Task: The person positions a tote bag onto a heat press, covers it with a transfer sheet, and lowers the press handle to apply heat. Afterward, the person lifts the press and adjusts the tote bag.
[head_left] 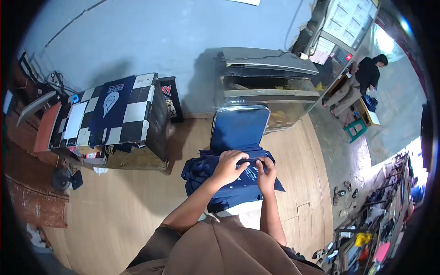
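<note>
Listing, first, the navy cloth (pixel 197 176): one bunched heap of printed fabric, white lettering on the part between the hands, lying directly below both hands and against the chair back (pixel 240 126), which rises just beyond them. A white edge (pixel 243 208) shows under its near side; what that belongs to cannot be told.

Left hand (pixel 229 167): thumb and fingers pinched on a raised edge of the cloth. Right hand (pixel 266 175): closed by thumb and fingertips on the same edge, just beside the left.

Handling, as judged: light, soft, limp, not fragile; apt to slump and crease when unsupported. Best hold: the edge, at two spaced points, kept taut, with the loose folds left to rest below.

Beyond the left hand, well apart: checkered counter (pixel 135 110), bearing a flat navy printed piece (pixel 112 98) and, farther left, a white sheet (pixel 75 120).

Beyond the right hand: glass-fronted cabinet (pixel 270 92). Far to its right: green stool (pixel 355 130) and a standing person (pixel 365 75) in dark top.
</note>
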Available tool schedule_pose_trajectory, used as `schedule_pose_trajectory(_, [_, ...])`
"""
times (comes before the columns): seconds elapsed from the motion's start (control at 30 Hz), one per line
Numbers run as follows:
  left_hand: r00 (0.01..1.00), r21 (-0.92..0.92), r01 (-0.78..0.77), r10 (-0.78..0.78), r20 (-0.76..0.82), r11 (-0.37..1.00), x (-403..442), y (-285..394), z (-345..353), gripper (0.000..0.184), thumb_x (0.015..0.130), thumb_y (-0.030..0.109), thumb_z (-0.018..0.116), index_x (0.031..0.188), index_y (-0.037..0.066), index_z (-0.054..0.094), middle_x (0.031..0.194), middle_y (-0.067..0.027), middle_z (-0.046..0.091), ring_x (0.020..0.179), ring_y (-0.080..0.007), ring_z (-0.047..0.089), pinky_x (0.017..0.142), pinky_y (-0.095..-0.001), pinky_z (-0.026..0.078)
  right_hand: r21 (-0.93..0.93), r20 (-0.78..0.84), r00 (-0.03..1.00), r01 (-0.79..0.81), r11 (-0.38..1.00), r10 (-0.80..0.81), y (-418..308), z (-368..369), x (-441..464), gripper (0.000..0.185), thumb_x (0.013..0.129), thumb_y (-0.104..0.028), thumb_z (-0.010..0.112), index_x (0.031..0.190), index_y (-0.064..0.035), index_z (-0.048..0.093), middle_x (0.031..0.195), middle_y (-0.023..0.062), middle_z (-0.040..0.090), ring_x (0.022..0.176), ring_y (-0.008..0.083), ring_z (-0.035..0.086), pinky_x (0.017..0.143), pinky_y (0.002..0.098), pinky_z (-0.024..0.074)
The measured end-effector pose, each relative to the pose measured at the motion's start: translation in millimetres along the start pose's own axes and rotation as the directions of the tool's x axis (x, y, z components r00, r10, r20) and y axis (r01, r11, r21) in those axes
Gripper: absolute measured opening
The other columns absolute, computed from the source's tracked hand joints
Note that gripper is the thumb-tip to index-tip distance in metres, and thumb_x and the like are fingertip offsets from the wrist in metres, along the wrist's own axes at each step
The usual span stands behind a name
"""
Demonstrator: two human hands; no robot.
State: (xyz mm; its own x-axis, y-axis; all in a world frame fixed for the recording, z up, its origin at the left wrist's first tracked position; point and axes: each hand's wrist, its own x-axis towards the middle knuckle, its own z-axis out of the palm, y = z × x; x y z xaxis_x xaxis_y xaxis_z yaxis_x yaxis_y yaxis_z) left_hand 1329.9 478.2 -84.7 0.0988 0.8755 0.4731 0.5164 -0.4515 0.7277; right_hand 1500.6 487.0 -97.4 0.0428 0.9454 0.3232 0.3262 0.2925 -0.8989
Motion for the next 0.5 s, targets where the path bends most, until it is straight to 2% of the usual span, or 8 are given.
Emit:
schedule_pose_trajectory(0.1, [0.999, -0.016, -0.034, 0.033, -0.042, 0.999, -5.5, 32.1, -20.1, 0.017, 0.082, 0.013, 0.071, 0.096, 0.007, 0.063, 0.094, -0.0087, 0.066, 0.093, -0.0311, 0.062, 0.087, -0.0404, 0.042, -0.050, 0.003, 0.998, 0.064, 0.997, -0.064, -53.4, -6.6, -11.4, 0.008, 0.087, -0.004, 0.065, 0.093, 0.0007, 0.067, 0.086, 0.0119, 0.068, 0.078, 0.0260, 0.064, 0.077, 0.0338, 0.0470])
schedule_pose_trajectory(0.23, [0.994, -0.003, -0.098, 0.097, -0.045, 0.995, -10.4, 62.5, -47.5, 0.015, 0.085, 0.015, 0.069, 0.097, 0.007, 0.063, 0.094, -0.0089, 0.067, 0.088, -0.0311, 0.063, 0.085, -0.0413, 0.045, -0.014, -0.005, 1.000, 0.027, 1.000, -0.027, -82.6, -14.7, -20.2, 0.010, 0.086, -0.007, 0.069, 0.093, 0.0001, 0.068, 0.085, 0.0119, 0.069, 0.074, 0.0237, 0.065, 0.074, 0.0321, 0.0481])
schedule_pose_trajectory(0.27, [0.995, 0.007, -0.093, 0.093, -0.035, 0.996, -13.3, 64.2, -54.1, 0.015, 0.085, 0.016, 0.068, 0.097, 0.006, 0.063, 0.093, -0.0097, 0.067, 0.088, -0.0320, 0.064, 0.081, -0.0411, 0.047, -0.027, -0.041, 0.999, 0.004, 1.000, -0.005, -84.8, -17.6, -19.3, 0.010, 0.087, -0.007, 0.068, 0.093, 0.0008, 0.067, 0.084, 0.0116, 0.069, 0.073, 0.0215, 0.064, 0.072, 0.0315, 0.0483])
schedule_pose_trajectory(0.3, [0.997, 0.050, -0.068, 0.069, -0.027, 0.996, -18.3, 61.3, -58.5, 0.016, 0.086, 0.017, 0.068, 0.097, 0.005, 0.064, 0.094, -0.0109, 0.067, 0.089, -0.0333, 0.064, 0.079, -0.0414, 0.048, -0.035, -0.079, 0.997, -0.020, 0.999, 0.017, -91.2, -19.3, -17.4, 0.010, 0.087, -0.007, 0.068, 0.094, 0.0014, 0.067, 0.082, 0.0112, 0.068, 0.071, 0.0193, 0.063, 0.071, 0.0309, 0.0484])
schedule_pose_trajectory(0.37, [1.000, 0.078, -0.009, 0.011, -0.017, 0.997, -28.5, 53.3, -70.9, 0.017, 0.087, 0.018, 0.067, 0.097, 0.005, 0.064, 0.094, -0.0116, 0.067, 0.088, -0.0339, 0.064, 0.078, -0.0416, 0.048, 0.089, -0.145, 0.989, -0.006, 0.996, 0.018, -107.9, -25.8, -14.7, 0.013, 0.091, -0.010, 0.067, 0.091, 0.0029, 0.064, 0.078, 0.0048, 0.063, 0.075, 0.0102, 0.055, 0.072, 0.0267, 0.0460])
schedule_pose_trajectory(0.4, [0.999, 0.093, 0.034, -0.036, 0.023, 0.995, -32.2, 50.6, -80.9, 0.017, 0.087, 0.018, 0.067, 0.097, 0.005, 0.063, 0.096, -0.0120, 0.067, 0.088, -0.0347, 0.065, 0.076, -0.0421, 0.050, 0.114, -0.156, 0.987, -0.007, 0.993, 0.025, -107.8, -30.4, -11.5, 0.014, 0.092, -0.010, 0.067, 0.092, 0.0031, 0.064, 0.079, 0.0040, 0.062, 0.077, 0.0097, 0.055, 0.073, 0.0261, 0.0456])
schedule_pose_trajectory(0.5, [0.993, 0.195, 0.117, -0.121, 0.009, 0.974, -46.0, 45.5, -106.1, 0.019, 0.086, 0.020, 0.067, 0.099, 0.006, 0.064, 0.096, -0.0134, 0.069, 0.089, -0.0356, 0.065, 0.075, -0.0431, 0.052, 0.234, -0.201, 0.979, 0.028, 0.972, 0.020, -106.9, -45.0, -1.8, 0.013, 0.092, -0.009, 0.066, 0.093, 0.0034, 0.062, 0.083, 0.0016, 0.062, 0.081, 0.0090, 0.053, 0.075, 0.0245, 0.0437])
